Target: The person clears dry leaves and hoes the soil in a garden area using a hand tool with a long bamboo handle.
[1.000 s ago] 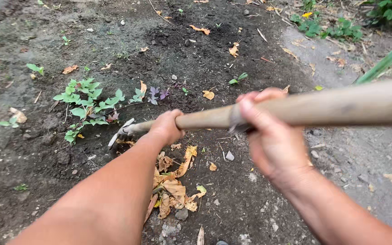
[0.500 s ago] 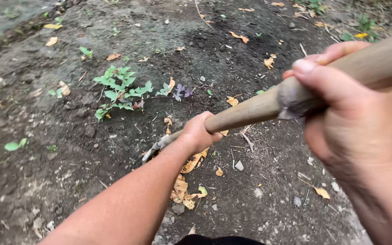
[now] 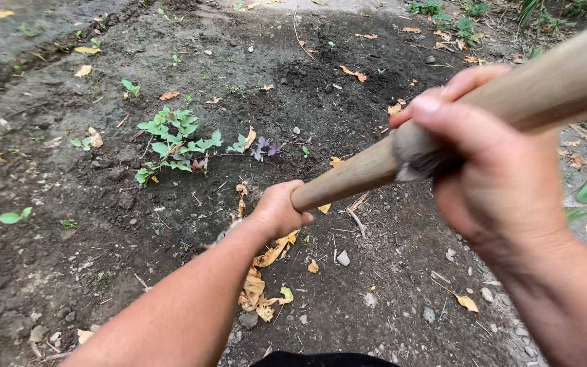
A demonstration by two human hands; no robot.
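Observation:
Both my hands grip a long wooden tool handle (image 3: 354, 175) that slants from the upper right down toward the soil. My left hand (image 3: 278, 211) is closed around its lower part, arm stretched forward. My right hand (image 3: 490, 170) holds the upper part close to the camera, over a bit of grey wrapping. The tool's head is hidden behind my left hand and forearm, close to the dark ground. A small green leafy plant (image 3: 174, 143) with a few purple leaves (image 3: 265, 147) grows just beyond the left hand.
Dark loose soil (image 3: 103, 224) with small stones and dry yellow leaves (image 3: 259, 289) lies below my arms. Small seedlings (image 3: 15, 217) dot the left side. Green weeds (image 3: 443, 10) edge the far right, and paler packed ground (image 3: 8, 41) lies at the upper left.
The handle has tipped up steeper and my right hand has come closer to the camera. The left hand has stayed low near the same leaf litter, and the view has shifted slightly right.

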